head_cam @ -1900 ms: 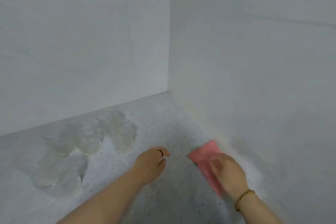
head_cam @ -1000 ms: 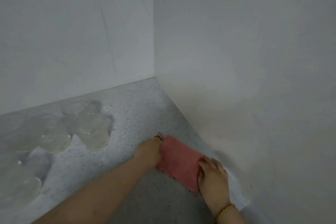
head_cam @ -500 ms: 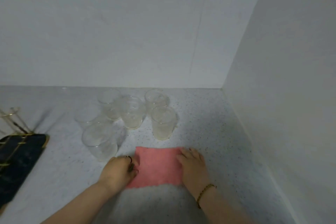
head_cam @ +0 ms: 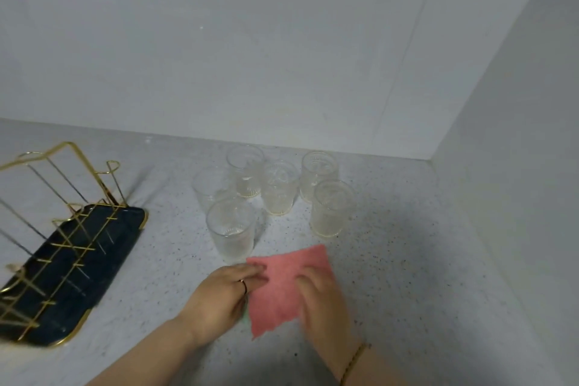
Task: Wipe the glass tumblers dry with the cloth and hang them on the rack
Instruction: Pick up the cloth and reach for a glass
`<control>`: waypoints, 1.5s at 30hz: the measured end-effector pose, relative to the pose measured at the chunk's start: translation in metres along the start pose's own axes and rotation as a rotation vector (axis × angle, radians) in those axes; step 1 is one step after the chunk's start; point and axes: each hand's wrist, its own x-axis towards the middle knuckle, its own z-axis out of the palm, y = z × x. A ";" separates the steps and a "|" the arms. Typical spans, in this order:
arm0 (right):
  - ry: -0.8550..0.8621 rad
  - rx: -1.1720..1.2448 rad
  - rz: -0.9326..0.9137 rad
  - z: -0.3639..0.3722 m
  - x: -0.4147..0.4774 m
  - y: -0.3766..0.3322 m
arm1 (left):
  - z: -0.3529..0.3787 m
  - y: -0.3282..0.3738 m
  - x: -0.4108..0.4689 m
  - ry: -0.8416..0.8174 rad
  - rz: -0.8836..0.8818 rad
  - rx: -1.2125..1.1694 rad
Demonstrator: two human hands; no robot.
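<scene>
the left hand (head_cam: 225,294) has its lightly bent fingers on the left edge of a pink square cloth (head_cam: 283,288); its thumb is hidden, so i cannot tell whether it pinches the fabric or only presses it. a thin ring (head_cam: 243,285) sits on one finger. the right hand (head_cam: 322,301), blurred, lies with fingers spread flat on the cloth's right side, gripping nothing. the cloth lies spread on a speckled pale grey stone counter (head_cam: 407,260), close to the viewer. just behind it stand six clear ribbed glass tumblers (head_cam: 279,186), upright and mouth up in a tight cluster, the nearest tumbler (head_cam: 230,229) just beside the cloth's far left corner. well to the left, a gold wire rack (head_cam: 67,147) stands on a dark blue tray (head_cam: 94,260). a gold bead bracelet (head_cam: 354,360) circles the right wrist.
</scene>
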 end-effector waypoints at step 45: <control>0.237 -0.066 0.431 -0.018 0.006 0.041 | 0.006 0.028 0.115 0.091 0.040 0.018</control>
